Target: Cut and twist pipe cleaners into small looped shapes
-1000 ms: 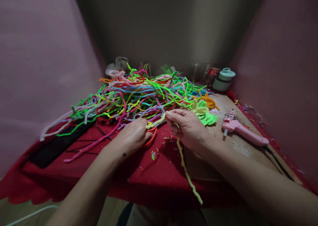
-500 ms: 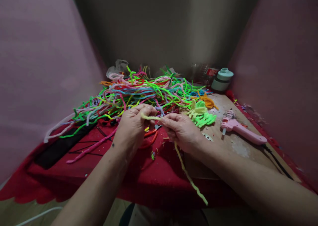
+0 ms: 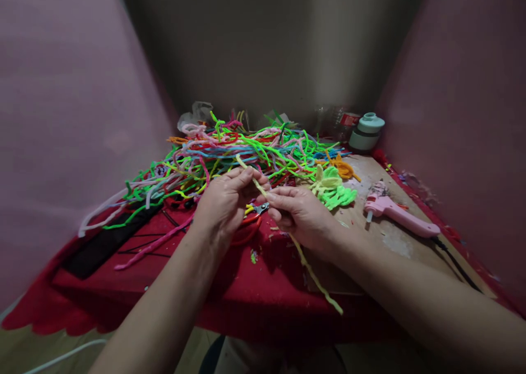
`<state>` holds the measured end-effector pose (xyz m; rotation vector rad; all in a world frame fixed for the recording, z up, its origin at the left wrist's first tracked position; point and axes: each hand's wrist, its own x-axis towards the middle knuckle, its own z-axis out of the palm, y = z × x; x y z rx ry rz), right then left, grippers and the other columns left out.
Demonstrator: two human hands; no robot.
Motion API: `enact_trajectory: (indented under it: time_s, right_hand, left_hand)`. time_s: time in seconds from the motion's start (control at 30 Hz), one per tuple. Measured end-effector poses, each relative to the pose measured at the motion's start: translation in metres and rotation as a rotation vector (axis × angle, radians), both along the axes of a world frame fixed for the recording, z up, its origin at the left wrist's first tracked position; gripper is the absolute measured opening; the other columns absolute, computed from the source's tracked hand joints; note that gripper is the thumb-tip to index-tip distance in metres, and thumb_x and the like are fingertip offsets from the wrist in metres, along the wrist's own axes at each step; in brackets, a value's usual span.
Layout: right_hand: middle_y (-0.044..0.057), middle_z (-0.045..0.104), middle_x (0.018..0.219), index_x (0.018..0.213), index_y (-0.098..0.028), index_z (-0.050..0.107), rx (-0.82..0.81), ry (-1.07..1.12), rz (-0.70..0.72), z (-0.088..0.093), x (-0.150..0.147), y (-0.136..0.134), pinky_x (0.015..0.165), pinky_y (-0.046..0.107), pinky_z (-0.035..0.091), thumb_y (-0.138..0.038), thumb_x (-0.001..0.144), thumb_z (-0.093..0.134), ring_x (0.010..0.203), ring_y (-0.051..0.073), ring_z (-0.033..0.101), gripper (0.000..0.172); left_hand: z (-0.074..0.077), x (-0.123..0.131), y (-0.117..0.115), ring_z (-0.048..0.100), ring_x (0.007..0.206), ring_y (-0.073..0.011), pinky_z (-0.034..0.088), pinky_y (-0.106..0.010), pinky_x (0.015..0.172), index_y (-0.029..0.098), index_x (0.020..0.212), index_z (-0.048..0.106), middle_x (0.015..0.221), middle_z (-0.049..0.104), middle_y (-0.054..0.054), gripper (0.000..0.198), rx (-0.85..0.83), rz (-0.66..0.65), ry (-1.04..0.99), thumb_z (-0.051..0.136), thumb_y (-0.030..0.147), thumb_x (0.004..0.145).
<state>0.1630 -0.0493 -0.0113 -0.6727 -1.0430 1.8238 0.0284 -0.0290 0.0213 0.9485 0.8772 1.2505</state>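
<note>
A pale yellow pipe cleaner runs through both hands in the head view. My left hand pinches it near its upper end, which sticks up past the thumb. My right hand is closed on it just to the right, thumb against the fingers. Below the right hand its long tail hangs down over the table's front edge. Behind the fingers lie pliers with red and yellow handles, partly hidden by my left hand.
A tangled heap of coloured pipe cleaners covers the back of the red cloth. On the board at right lie a pink glue gun, green looped pieces and an orange one. Behind stands a mint bottle.
The short upper end of the pipe cleaner has swung from lying level to pointing up and left. My left fingers have shifted their pinch, and the hanging tail has risen slightly.
</note>
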Motion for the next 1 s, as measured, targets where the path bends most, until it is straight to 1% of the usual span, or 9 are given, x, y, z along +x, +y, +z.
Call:
enact_trajectory:
  time_s: [0.1, 0.17, 0.23, 0.33, 0.5, 0.6, 0.7, 0.83, 1.0]
  right_hand:
    - [-0.007, 0.043, 0.043, 0.076, -0.011, 0.060, -0.009, -0.034, 0.040, -0.001, -0.001, 0.000, 0.036, 0.019, 0.010, -0.026, 0.072, 0.063, 0.034, 0.001, 0.022, 0.016]
    - [-0.008, 0.041, 0.042, 0.074, -0.011, 0.060, -0.005, -0.066, 0.035, -0.001, -0.002, -0.002, 0.036, 0.020, 0.009, -0.027, 0.071, 0.065, 0.033, 0.001, 0.021, 0.016]
    - [-0.009, 0.039, 0.041, 0.073, -0.011, 0.060, 0.002, -0.084, 0.014, -0.002, -0.004, -0.003, 0.036, 0.020, 0.009, -0.027, 0.071, 0.065, 0.033, 0.002, 0.022, 0.017]
    - [-0.009, 0.035, 0.041, 0.078, -0.012, 0.061, -0.013, -0.064, 0.037, -0.004, -0.004, -0.002, 0.036, 0.020, 0.008, -0.026, 0.075, 0.061, 0.034, 0.002, 0.020, 0.015]
    - [-0.009, 0.035, 0.043, 0.082, -0.013, 0.060, -0.068, 0.010, 0.127, -0.012, -0.001, 0.002, 0.037, 0.020, 0.007, -0.024, 0.080, 0.056, 0.035, 0.003, 0.016, 0.013]
    - [-0.009, 0.036, 0.044, 0.082, -0.013, 0.059, -0.113, 0.006, 0.168, -0.014, -0.001, 0.004, 0.037, 0.020, 0.008, -0.024, 0.081, 0.054, 0.036, 0.003, 0.015, 0.012]
    - [-0.008, 0.038, 0.043, 0.080, -0.012, 0.059, -0.138, -0.027, 0.179, -0.016, -0.001, 0.004, 0.037, 0.019, 0.010, -0.024, 0.080, 0.055, 0.035, 0.003, 0.017, 0.012]
    - [-0.006, 0.045, 0.046, 0.079, -0.012, 0.059, -0.149, -0.073, 0.161, -0.020, -0.001, 0.005, 0.036, 0.018, 0.012, -0.024, 0.078, 0.057, 0.034, 0.002, 0.024, 0.012]
    - [-0.003, 0.051, 0.051, 0.079, -0.012, 0.059, -0.204, -0.096, 0.167, -0.020, 0.000, 0.006, 0.035, 0.017, 0.012, -0.022, 0.076, 0.059, 0.035, 0.002, 0.028, 0.010]
  left_hand:
    - [0.013, -0.002, 0.010, 0.049, 0.042, -0.0060, 0.045, -0.020, 0.046, 0.011, 0.068, 0.055, 0.052, 0.051, 0.002, 0.019, -0.085, 0.017, -0.178, 0.043, 0.008, 0.083]
    - [0.020, -0.003, 0.017, 0.036, 0.033, -0.0021, 0.033, -0.014, 0.036, 0.010, 0.066, 0.051, 0.045, 0.039, 0.006, 0.024, -0.108, -0.035, -0.273, 0.038, 0.006, 0.085]
    - [0.026, -0.003, 0.022, 0.027, 0.031, -0.0013, 0.021, -0.013, 0.031, 0.010, 0.066, 0.049, 0.044, 0.032, 0.008, 0.026, -0.133, -0.080, -0.313, 0.035, 0.005, 0.086]
    - [0.028, -0.004, 0.028, 0.025, 0.030, -0.0020, 0.018, -0.014, 0.030, 0.011, 0.070, 0.050, 0.043, 0.030, 0.008, 0.025, -0.128, -0.062, -0.354, 0.032, 0.004, 0.086]
    - [0.025, -0.007, 0.037, 0.028, 0.031, -0.0030, 0.024, -0.015, 0.032, 0.011, 0.075, 0.053, 0.043, 0.036, 0.007, 0.022, 0.008, 0.010, -0.326, 0.035, 0.004, 0.084]
    - [0.024, -0.014, 0.043, 0.039, 0.036, -0.0039, 0.035, -0.016, 0.039, 0.011, 0.074, 0.056, 0.046, 0.043, 0.005, 0.018, 0.093, 0.057, -0.264, 0.041, 0.005, 0.082]
    - [0.022, -0.022, 0.048, 0.051, 0.044, -0.0057, 0.043, -0.017, 0.046, 0.010, 0.072, 0.060, 0.052, 0.054, 0.001, 0.016, 0.182, 0.197, -0.189, 0.047, 0.005, 0.079]
    - [0.015, -0.032, 0.050, 0.050, 0.043, -0.0035, 0.036, -0.012, 0.040, 0.011, 0.072, 0.063, 0.054, 0.059, 0.001, 0.008, 0.228, 0.287, -0.107, 0.056, 0.008, 0.075]
    - [0.007, -0.041, 0.052, 0.041, 0.036, -0.0012, 0.029, -0.010, 0.034, 0.013, 0.075, 0.064, 0.056, 0.062, 0.000, 0.005, 0.181, 0.233, -0.114, 0.060, 0.013, 0.075]
